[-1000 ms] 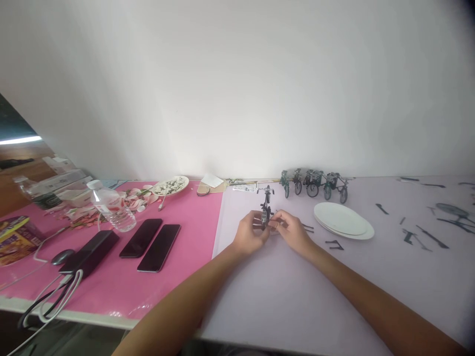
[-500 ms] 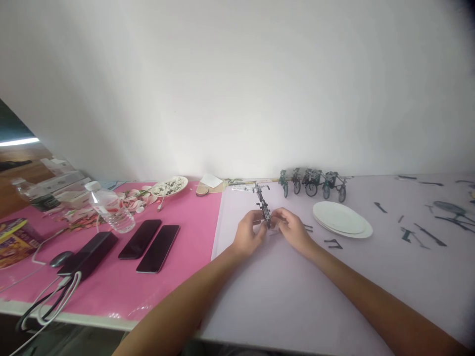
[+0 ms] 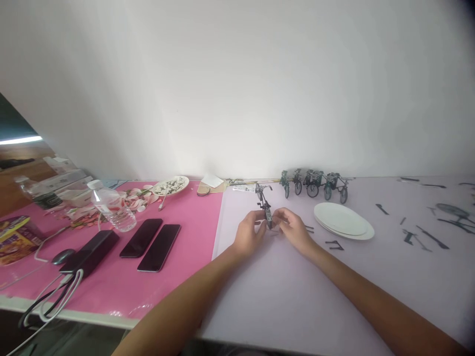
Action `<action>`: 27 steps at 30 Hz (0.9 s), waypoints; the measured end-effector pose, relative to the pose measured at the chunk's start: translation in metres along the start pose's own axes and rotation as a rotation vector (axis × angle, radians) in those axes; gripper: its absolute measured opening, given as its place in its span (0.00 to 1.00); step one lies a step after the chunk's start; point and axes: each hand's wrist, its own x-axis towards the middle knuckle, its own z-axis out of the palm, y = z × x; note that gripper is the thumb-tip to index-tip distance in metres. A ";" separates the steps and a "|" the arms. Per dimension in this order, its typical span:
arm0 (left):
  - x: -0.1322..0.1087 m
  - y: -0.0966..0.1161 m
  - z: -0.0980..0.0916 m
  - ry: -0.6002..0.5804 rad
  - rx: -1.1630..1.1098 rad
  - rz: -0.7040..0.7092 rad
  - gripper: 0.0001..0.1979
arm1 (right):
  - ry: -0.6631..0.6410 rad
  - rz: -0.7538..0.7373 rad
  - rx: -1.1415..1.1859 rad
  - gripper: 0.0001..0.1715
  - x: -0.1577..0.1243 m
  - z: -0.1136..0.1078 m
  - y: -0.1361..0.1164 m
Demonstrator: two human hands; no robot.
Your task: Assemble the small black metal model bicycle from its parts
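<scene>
Black metal mini bike model [image 3: 264, 207]: part-built, roughly upright w/ a slight tilt, handlebar end up and away from the person. Its lower end sits between both hands, just above the tabletop [image 3: 282, 296], centre of view.

- Left hand [image 3: 249, 235]: fingers narrow, pinched on the model's lower left side. Prob. the steadying grip.
- Right hand [image 3: 295, 230]: fingers curled in close on the lower right side. Looks like the working side, but the exact contact pt is too small to tell.
- Finished bikes [image 3: 313, 183]: short row, green and black, standing on their wheels at the back by the wall. Well apart from the hands, likely parked clear of the work spot.
- White plates [image 3: 343, 220]: low stack, near the right hand, nothing visible on top.
- Loose black parts [image 3: 334, 243]: a few beside the right wrist. More parts [image 3: 421, 237] lie spread flat at far right, each apart from the next, prob. so single pcs are easy to spot.
- Pink mat [image 3: 193, 237], left half: two phones [image 3: 150, 240] w/ dark faces side by side, black box [image 3: 91, 251] w/ cables, water bottle [image 3: 111, 208]. All sit off the pale work area, so seemingly personal items kept aside.
</scene>
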 end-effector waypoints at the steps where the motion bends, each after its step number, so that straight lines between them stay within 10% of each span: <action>1: 0.000 0.000 0.000 -0.003 0.004 0.007 0.11 | -0.004 -0.005 -0.002 0.22 0.000 0.000 0.000; 27: 0.000 -0.003 -0.001 -0.021 0.053 -0.015 0.10 | -0.114 0.077 0.063 0.21 0.005 -0.009 0.005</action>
